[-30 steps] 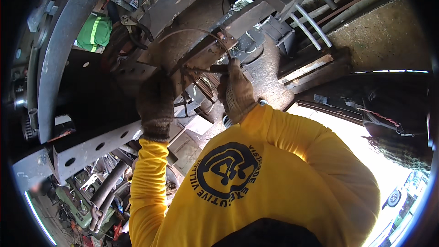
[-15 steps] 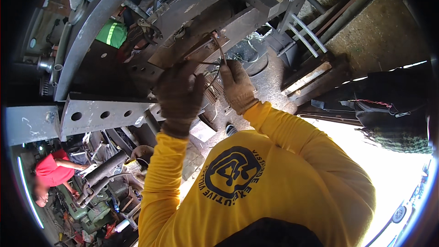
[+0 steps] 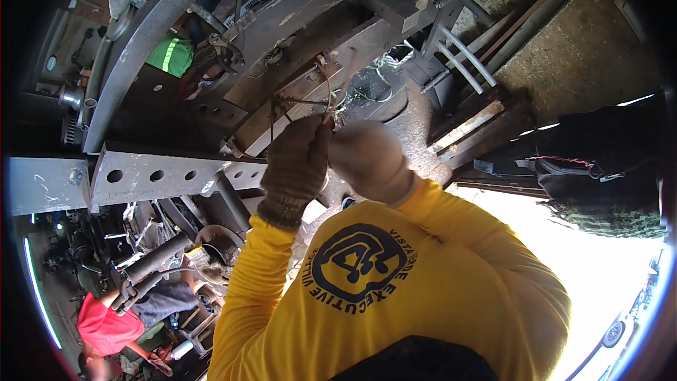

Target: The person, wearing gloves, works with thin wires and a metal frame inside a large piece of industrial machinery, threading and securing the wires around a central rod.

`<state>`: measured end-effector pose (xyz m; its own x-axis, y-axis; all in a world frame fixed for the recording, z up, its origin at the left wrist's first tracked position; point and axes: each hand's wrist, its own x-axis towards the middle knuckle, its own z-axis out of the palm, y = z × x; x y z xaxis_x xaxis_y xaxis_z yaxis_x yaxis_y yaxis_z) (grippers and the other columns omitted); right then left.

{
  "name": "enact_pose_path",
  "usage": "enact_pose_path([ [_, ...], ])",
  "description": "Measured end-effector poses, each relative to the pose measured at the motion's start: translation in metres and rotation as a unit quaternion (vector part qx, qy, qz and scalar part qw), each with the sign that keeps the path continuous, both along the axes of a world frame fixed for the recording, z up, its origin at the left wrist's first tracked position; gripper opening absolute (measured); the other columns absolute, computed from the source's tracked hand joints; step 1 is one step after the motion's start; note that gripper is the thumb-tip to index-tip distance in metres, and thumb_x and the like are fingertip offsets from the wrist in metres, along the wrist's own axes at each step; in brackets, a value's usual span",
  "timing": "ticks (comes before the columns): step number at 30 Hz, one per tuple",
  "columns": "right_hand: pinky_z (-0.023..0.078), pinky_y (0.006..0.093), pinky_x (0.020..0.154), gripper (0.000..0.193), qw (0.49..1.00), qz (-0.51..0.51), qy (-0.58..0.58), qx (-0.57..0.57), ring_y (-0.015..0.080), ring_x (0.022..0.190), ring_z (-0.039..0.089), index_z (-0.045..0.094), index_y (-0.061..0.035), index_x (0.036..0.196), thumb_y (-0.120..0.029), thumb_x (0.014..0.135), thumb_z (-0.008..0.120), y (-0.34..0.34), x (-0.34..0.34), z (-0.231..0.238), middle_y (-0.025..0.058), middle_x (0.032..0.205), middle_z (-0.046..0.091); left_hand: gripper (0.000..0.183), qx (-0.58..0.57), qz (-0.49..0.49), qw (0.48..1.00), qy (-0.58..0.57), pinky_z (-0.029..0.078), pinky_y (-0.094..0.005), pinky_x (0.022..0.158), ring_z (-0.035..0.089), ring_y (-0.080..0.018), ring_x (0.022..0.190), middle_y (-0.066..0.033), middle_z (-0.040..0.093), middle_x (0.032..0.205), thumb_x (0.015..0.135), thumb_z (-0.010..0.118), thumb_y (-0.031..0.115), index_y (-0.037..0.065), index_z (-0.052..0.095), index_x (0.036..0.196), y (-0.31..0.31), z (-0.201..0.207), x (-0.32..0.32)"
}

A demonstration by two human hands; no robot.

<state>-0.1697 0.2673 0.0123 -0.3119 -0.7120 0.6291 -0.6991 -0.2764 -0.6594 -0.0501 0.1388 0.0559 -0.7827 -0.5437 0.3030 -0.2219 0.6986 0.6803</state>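
One brown knit-gloved left hand [image 3: 295,168] pinches a thin, curved brown strand [image 3: 328,87]; I can't read the blurred, brown-gloved right hand [image 3: 370,160].

At the frame's centre were one gloved left hand [image 3: 295,169] and one right hand [image 3: 367,159]. One co-worker [image 3: 109,324] and one long strip light [image 3: 40,295] were at lower left, one green bundle [image 3: 171,56] at upper left, two metal bars [image 3: 468,56] at upper right, one wheel [image 3: 613,334] at lower right.

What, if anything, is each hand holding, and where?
Left hand seems to pinch the thin curved strip at its lower part; right hand too blurred to tell.
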Motion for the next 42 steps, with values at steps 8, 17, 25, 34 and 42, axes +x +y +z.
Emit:
enact_pose_path([
  [8, 0.055, 0.0402, 0.069, 0.026, 0.987, 0.002, 0.033, 0.156, 0.0339, 0.077, 0.068, 0.072, -0.0072, 0.107, -0.024, 0.089, 0.075, 0.021, -0.035, 0.003, 0.0155, 0.085, 0.069, 0.026, -0.33, -0.137, 0.911, -0.205, 0.047, -0.0478, 0.097, 0.065, -0.0289, 0.097, -0.0079, 0.068, 0.101, 0.089, 0.069, 0.022, 0.012, 0.068, 0.112, 0.013, 0.052, -0.011],
  [17, 0.053, 0.034, 0.065, 0.035, 0.88, 0.001, -0.398, 0.258, 0.0197, 0.072, 0.067, 0.067, 0.0001, 0.112, -0.031, 0.103, 0.053, 0.002, -0.037, -0.041, 0.0131, 0.082, 0.069, 0.077, 0.049, -0.057, 0.977, -0.201, 0.053, -0.0451, 0.095, 0.064, -0.0387, 0.116, -0.0177, 0.061, 0.134, 0.085, 0.075, 0.019, 0.005, 0.037, 0.151, 0.056, 0.008, -0.013],
  [25, 0.048, 0.0248, 0.049, 0.034, 0.789, 0.006, -0.562, 0.247, 0.0107, 0.057, 0.061, 0.069, -0.0023, 0.11, -0.032, 0.101, 0.056, -0.002, -0.023, -0.01, 0.0039, 0.075, 0.066, 0.088, 0.058, -0.038, 0.966, -0.248, 0.055, -0.0502, 0.077, 0.069, -0.0395, 0.09, -0.0213, 0.068, 0.104, 0.092, 0.063, 0.015, 0.014, 0.009, 0.162, 0.061, -0.017, 0.002],
  [34, 0.05, 0.0248, 0.052, 0.036, 0.781, -0.005, -0.571, 0.252, 0.0122, 0.057, 0.062, 0.068, -0.0014, 0.112, -0.034, 0.101, 0.056, -0.001, -0.022, -0.015, 0.0051, 0.077, 0.067, 0.083, 0.064, -0.057, 0.967, -0.239, 0.054, -0.0508, 0.076, 0.068, -0.0394, 0.09, -0.0216, 0.067, 0.101, 0.095, 0.058, 0.015, 0.01, 0.008, 0.161, 0.061, -0.022, 0.005],
  [42, 0.051, 0.0254, 0.051, 0.037, 0.792, -0.007, -0.553, 0.26, 0.0129, 0.056, 0.062, 0.068, -0.0001, 0.111, -0.034, 0.101, 0.057, -0.001, -0.02, -0.015, 0.0051, 0.074, 0.066, 0.082, 0.024, -0.079, 0.977, -0.199, 0.054, -0.051, 0.076, 0.068, -0.0396, 0.09, -0.021, 0.067, 0.1, 0.095, 0.058, 0.017, 0.009, 0.009, 0.161, 0.053, -0.038, 0.012],
])
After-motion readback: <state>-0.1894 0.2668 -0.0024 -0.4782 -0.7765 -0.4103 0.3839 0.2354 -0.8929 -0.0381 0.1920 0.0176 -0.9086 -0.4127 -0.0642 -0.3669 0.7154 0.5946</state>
